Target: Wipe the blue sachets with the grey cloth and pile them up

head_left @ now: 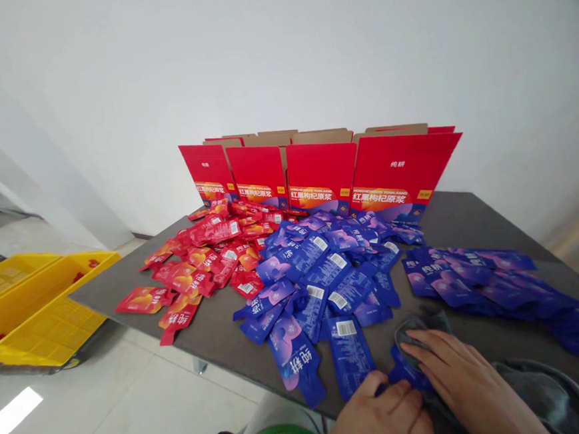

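Observation:
My left hand (382, 413) is closed at the table's front edge, its fingers curled on the end of a blue pouch (406, 371). My right hand (457, 374) presses a dark grey cloth (430, 319) onto that same pouch, which is mostly hidden under the cloth and fingers. Just left of the hands, a blue pouch with its barcode side up (350, 352) lies flat. Beyond it spreads a loose heap of blue pouches (323, 268). To the right, more blue pouches lie overlapped in a row (495, 288).
A pile of red pouches (198, 264) covers the table's left part. Red printed cartons (320, 168) stand with flaps up along the back, near the white wall. Yellow crates (48, 329) sit low at the left. More dark cloth (548, 390) lies by my right forearm.

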`<action>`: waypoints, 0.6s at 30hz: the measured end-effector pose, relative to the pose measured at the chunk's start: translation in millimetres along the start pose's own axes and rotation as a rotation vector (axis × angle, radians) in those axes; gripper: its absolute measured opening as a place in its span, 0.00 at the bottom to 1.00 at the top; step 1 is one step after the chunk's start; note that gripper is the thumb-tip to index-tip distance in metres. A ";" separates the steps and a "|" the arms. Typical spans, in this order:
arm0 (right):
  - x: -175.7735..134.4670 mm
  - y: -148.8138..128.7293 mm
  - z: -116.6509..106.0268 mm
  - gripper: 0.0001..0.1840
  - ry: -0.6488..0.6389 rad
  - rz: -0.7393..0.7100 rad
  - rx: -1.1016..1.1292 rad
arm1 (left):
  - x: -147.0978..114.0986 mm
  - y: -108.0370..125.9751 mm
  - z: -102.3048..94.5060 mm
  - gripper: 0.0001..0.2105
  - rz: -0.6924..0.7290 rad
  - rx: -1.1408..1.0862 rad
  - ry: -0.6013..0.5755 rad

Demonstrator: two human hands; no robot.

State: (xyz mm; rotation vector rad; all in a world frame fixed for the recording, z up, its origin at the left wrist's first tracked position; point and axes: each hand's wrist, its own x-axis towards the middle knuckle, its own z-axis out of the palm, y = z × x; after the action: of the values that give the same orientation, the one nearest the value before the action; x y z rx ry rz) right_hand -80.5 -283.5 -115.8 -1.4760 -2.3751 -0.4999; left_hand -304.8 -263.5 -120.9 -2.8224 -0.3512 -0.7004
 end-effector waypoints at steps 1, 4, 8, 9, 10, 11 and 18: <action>-1.8 8.6 1.4 0.21 0.007 0.032 -0.004 | -0.8 -0.6 0.0 0.05 0.004 0.008 -0.008; -6.0 32.7 6.2 0.19 0.038 0.110 -0.001 | -2.9 -1.9 1.1 0.05 0.002 0.003 0.008; -12.0 60.8 11.7 0.19 0.077 0.161 -0.041 | -5.5 -1.8 3.4 0.05 0.004 -0.013 -0.013; -13.3 66.0 11.3 0.20 0.084 0.168 -0.054 | -6.1 -1.3 4.3 0.05 0.004 -0.014 -0.019; -14.0 69.5 9.8 0.20 0.095 0.175 -0.067 | -6.6 -0.8 5.4 0.05 0.003 -0.015 -0.018; -14.1 70.5 7.1 0.21 0.111 0.183 -0.077 | -6.9 -0.2 6.7 0.05 -0.004 -0.017 -0.006; -0.4 7.6 -25.9 0.16 0.114 -0.068 -0.008 | -2.4 0.3 8.4 0.09 -0.030 -0.073 -0.016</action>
State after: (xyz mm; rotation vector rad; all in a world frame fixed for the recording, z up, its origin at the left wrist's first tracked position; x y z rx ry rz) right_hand -71.7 -292.2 -91.8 -1.3360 -2.3432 -0.5940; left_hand -303.2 -262.0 -129.4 -2.8985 -0.3788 -0.7110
